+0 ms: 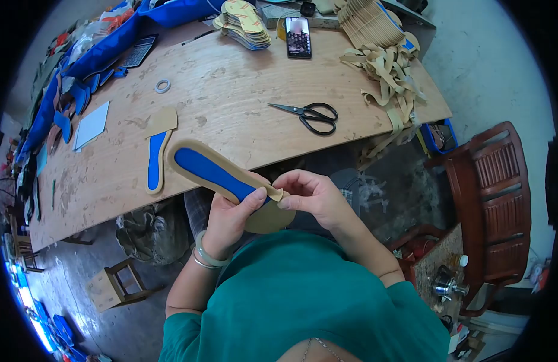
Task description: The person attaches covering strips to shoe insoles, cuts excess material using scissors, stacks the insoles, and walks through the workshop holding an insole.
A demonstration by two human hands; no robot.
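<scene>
Steadying is done by the left hand (228, 218) just in front of the torso: the blue-and-tan insole (209, 172) is clamped with the thumb on top, the fingers mostly hidden beneath — presumably so that its edge can be worked. A tan flap (275, 195) is pinched between the right hand's (315, 196) thumb and fingertips. The insole's long axis is slanted from near right to far left, its rounded blue-centred end pointed over the desk (218, 90). Farther left, a second insole (155, 160) is laid lengthwise near to far. Beyond, scissors (319, 117) are placed blades left, handles right — likely for easy reach.
</scene>
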